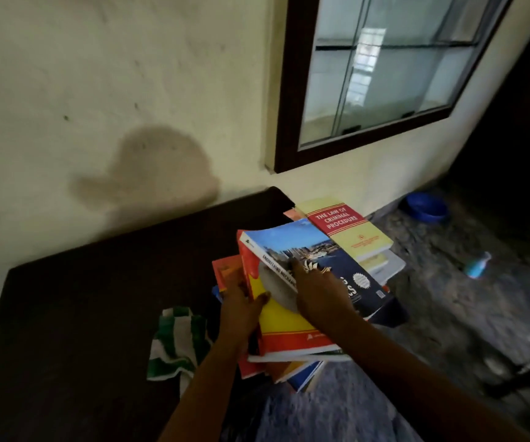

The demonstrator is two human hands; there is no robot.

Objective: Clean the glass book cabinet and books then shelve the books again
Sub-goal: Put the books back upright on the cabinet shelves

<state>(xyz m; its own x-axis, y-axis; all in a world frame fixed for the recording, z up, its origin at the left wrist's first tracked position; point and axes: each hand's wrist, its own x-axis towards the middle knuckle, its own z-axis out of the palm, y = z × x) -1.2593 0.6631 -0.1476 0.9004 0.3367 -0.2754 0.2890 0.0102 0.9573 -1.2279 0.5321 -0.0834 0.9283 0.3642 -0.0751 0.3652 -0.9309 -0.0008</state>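
A pile of books sits at the right end of a dark table (97, 298). On top, a blue engineering mechanics book (308, 250) is tilted up at its spine. My right hand (317, 291) grips it, fingers over the cover and thumb near the spine. Under it lies a red and yellow book (286, 327). My left hand (241, 311) holds that book's left edge, thumb on the cover. A yellow and red law book (349, 231) lies behind. The glass cabinet (381, 68) in the wall above has bare shelves.
A green and white cloth (177, 342) lies on the table left of the pile. On the floor to the right stand a blue bowl (426, 207) and a blue spray bottle (477, 266). A dark frame (525, 368) crosses the lower right.
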